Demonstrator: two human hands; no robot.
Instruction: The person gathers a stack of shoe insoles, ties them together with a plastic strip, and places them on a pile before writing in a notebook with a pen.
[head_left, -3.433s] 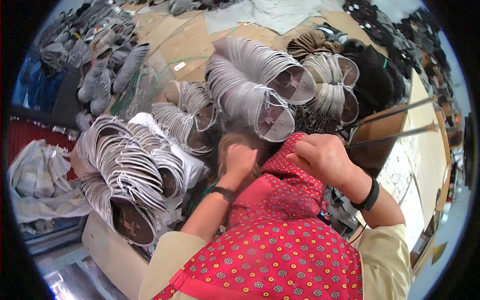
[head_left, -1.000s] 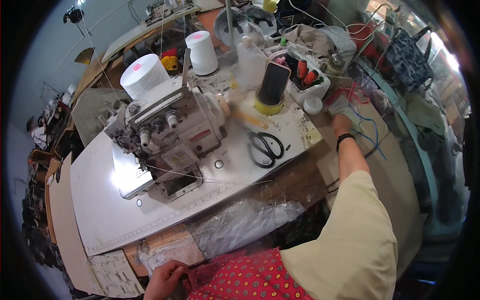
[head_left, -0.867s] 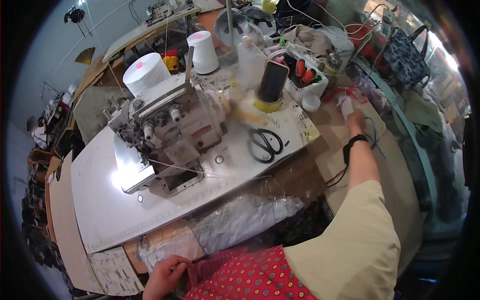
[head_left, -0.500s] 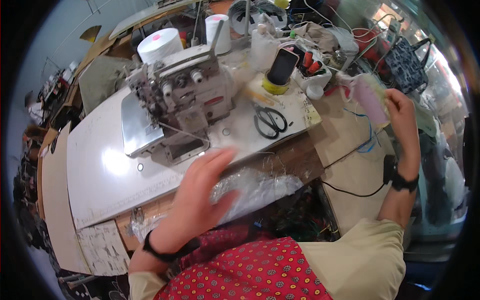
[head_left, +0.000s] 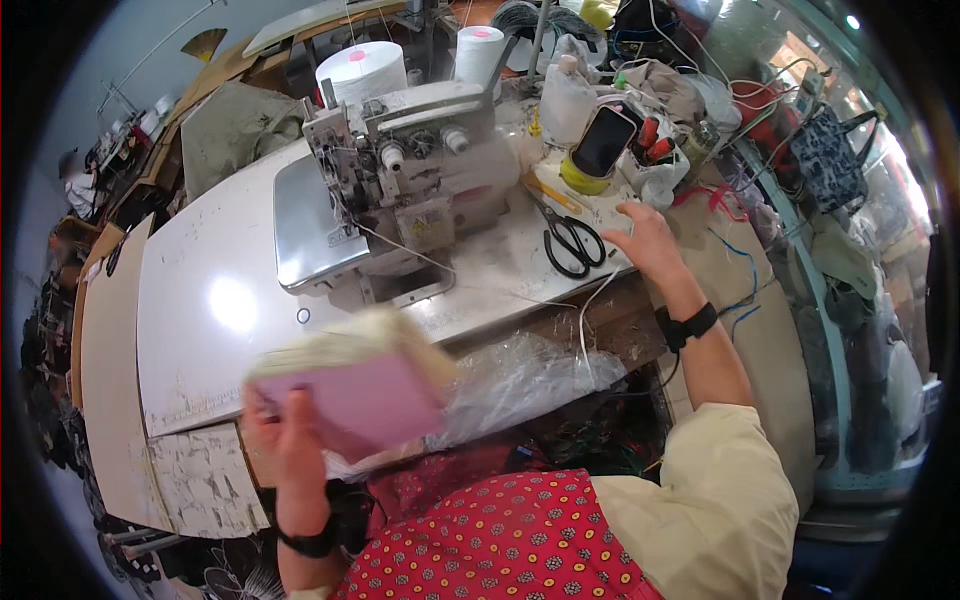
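My left hand (head_left: 292, 432) is closed on a blurred, flat bundle (head_left: 375, 400) with a pink face and a cream top, held in front of the sewing machine (head_left: 430, 170). I cannot tell whether it is cloth or paper. At the table's right corner, my right hand (head_left: 648, 240) reaches out with its fingers apart, just right of the black-handled scissors (head_left: 572, 245). Below those fingers a thin white strip (head_left: 585, 325) hangs over the table edge; whether the hand touches it cannot be made out.
Behind the scissors lies a yellow cutter (head_left: 552, 192), near a phone (head_left: 605, 140) propped on a yellow tape roll (head_left: 583, 178). White thread cones (head_left: 362, 75) stand behind the machine. Clear plastic sheeting (head_left: 530, 385) lies below the table's front edge. A blue cord (head_left: 750, 275) rests at the right.
The pink and cream bundle has passed from my right hand at the far right to my left hand at the front left. My right hand has moved left toward the scissors.
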